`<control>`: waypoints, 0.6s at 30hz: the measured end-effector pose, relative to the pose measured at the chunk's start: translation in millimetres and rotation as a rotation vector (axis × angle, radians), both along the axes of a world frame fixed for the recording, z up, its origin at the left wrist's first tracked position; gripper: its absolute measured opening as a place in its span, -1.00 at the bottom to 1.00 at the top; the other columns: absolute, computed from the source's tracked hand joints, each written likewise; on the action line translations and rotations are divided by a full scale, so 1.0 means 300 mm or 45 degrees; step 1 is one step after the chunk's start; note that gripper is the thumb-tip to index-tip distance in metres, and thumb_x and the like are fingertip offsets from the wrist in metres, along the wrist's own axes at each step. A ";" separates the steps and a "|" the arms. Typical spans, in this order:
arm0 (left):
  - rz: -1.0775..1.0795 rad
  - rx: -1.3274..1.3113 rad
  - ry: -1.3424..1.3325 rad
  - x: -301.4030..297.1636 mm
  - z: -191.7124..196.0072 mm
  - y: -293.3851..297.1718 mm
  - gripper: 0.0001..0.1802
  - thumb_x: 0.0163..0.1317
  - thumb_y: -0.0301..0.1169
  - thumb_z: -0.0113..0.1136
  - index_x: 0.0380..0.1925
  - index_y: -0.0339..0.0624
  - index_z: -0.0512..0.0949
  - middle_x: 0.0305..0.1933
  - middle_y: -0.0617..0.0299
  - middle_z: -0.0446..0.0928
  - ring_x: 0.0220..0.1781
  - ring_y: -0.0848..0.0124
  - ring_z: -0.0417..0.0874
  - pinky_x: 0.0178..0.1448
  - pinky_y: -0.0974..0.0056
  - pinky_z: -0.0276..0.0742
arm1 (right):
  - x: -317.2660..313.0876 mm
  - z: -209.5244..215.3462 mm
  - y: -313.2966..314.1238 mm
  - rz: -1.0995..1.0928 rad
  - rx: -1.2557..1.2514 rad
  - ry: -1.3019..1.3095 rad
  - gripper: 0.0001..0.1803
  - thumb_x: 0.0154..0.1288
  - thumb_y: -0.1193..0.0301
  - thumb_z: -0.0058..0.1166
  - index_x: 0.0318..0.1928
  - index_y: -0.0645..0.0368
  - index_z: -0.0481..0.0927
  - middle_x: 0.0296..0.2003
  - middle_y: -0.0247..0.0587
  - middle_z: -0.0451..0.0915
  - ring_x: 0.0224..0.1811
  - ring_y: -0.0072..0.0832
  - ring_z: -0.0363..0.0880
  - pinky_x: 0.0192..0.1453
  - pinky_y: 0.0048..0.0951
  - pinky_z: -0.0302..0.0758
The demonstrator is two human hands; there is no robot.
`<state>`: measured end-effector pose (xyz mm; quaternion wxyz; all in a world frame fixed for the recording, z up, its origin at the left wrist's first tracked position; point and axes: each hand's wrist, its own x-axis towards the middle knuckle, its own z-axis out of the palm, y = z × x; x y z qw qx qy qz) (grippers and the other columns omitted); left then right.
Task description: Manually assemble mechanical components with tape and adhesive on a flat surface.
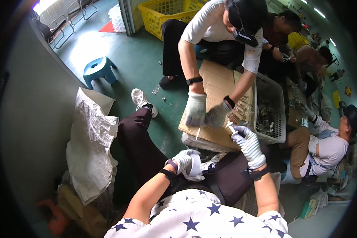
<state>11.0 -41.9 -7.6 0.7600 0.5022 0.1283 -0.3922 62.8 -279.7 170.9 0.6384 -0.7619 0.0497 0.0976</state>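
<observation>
My left hand, in a striped knit glove, is closed round a white ring-shaped roll that looks like tape. My right hand, gloved too, pinches a small white slender part beside the cardboard edge. Across from me a co-worker's gloved hands meet over the cardboard sheet. A thin white piece points down from them towards my left hand. Rows of small pale parts lie along the cardboard's right side, partly covered by the co-worker's arm.
A grey plastic basket with loose metal-looking parts stands right of the cardboard. A blue stool and yellow crate are farther back. A white woven sack leans at the left. Other people sit at the right.
</observation>
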 end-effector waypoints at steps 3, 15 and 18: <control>0.003 0.020 -0.021 0.013 0.003 -0.002 -0.65 0.08 -0.72 0.03 -0.13 -0.24 0.57 -0.18 0.20 0.62 -0.18 0.40 0.63 -0.04 0.27 0.58 | -0.032 -0.176 -0.059 -0.140 0.186 0.094 -0.80 0.30 0.53 0.07 -0.08 0.21 0.46 -0.38 -0.36 0.54 -0.39 -0.64 0.53 -0.33 -0.63 0.54; -0.021 0.167 0.151 0.004 -0.007 -0.024 -0.78 0.11 -0.48 0.26 -0.20 -0.18 0.61 -0.26 0.28 0.60 -0.24 0.46 0.56 -0.12 0.31 0.51 | 0.091 -0.462 -0.075 -0.102 0.159 0.323 -0.52 0.33 0.52 -0.10 0.26 0.13 0.28 -0.43 -0.26 0.52 -0.44 -0.47 0.58 -0.40 -0.52 0.57; -0.035 0.203 0.169 0.004 -0.054 -0.025 -0.81 0.11 -0.42 0.26 -0.23 -0.13 0.62 -0.29 0.36 0.59 -0.28 0.51 0.53 -0.15 0.32 0.49 | 0.085 -0.481 -0.096 -0.065 0.064 0.387 -0.48 0.34 0.53 -0.14 0.31 0.12 0.21 -0.51 -0.26 0.51 -0.50 -0.47 0.56 -0.42 -0.51 0.54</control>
